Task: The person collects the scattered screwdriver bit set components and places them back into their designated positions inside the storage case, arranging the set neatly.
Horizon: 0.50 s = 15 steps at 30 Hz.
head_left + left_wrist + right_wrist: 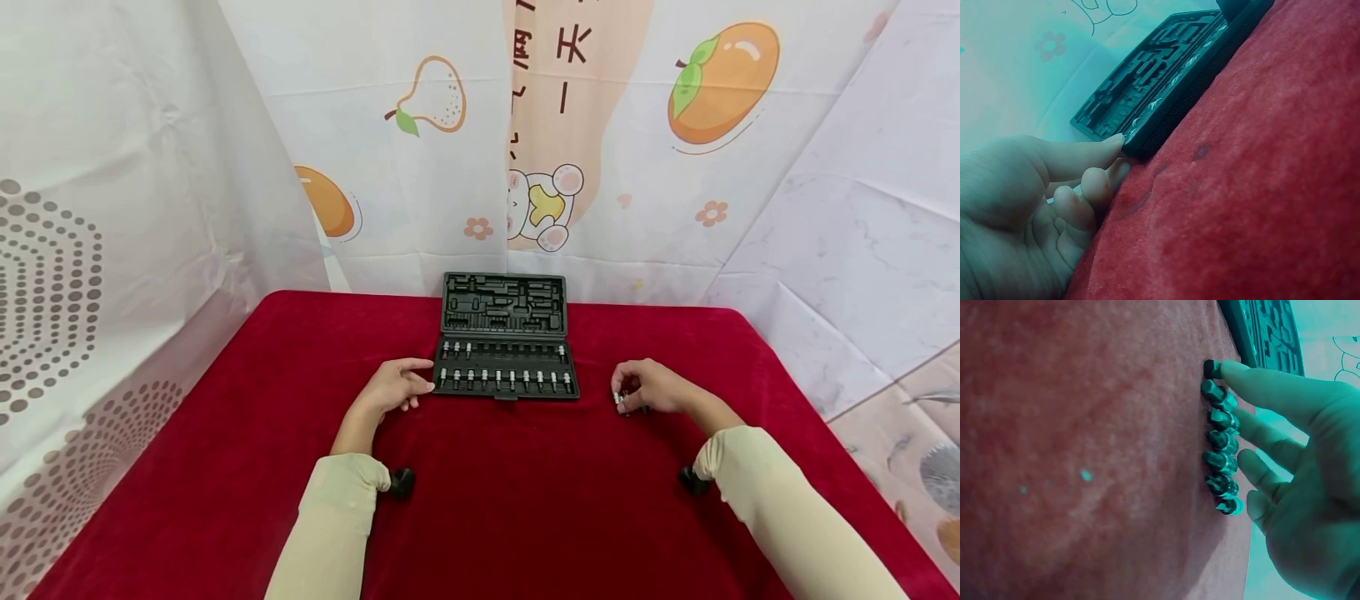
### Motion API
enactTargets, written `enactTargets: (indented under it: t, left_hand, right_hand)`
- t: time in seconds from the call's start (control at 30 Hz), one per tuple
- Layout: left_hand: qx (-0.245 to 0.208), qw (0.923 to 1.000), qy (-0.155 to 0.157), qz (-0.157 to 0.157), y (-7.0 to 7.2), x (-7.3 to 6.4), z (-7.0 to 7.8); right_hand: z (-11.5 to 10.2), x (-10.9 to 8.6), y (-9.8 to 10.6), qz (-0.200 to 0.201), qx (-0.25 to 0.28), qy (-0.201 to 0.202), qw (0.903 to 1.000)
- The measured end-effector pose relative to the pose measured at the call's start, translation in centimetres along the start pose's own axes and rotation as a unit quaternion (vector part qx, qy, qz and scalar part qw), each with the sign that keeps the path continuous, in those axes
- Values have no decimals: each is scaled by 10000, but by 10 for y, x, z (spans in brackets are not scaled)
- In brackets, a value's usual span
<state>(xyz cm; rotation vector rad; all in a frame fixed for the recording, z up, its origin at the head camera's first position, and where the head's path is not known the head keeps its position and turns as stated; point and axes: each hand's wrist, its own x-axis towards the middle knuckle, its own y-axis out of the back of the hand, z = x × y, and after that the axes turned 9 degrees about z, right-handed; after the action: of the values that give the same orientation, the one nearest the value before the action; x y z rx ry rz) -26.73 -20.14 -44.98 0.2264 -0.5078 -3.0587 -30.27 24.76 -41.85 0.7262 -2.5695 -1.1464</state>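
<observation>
A black bit socket case (507, 364) lies opened out on the red cloth, its lower half holding silver bit sockets. My left hand (393, 386) touches the case's left edge; in the left wrist view a fingertip (1116, 142) rests at the near corner, other fingers curled below. To the right of the case, my right hand (651, 387) pinches a bit socket (1213, 369) at the end of a row. Several more bit sockets (1219, 461) lie side by side along that row, under the fingers; in the head view the hand mostly hides them.
The case's moulded lid (505, 304) leans back toward the printed curtain (420, 192) behind the table. Its upper row has sockets at the left and one at the right, with bare slots between. The red cloth (510, 500) covers the whole table.
</observation>
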Motion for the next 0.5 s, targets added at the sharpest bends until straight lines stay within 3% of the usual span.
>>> enactTargets:
  t: [0.33,0.5]
  left_hand:
    - [32,10000,-2,22,0,-1,1]
    - [47,10000,-13,6,1,-2,1]
  right_hand:
    - [3,1,-12,328,650,30,9973]
    - [2,4,-17,689,655,36,9955]
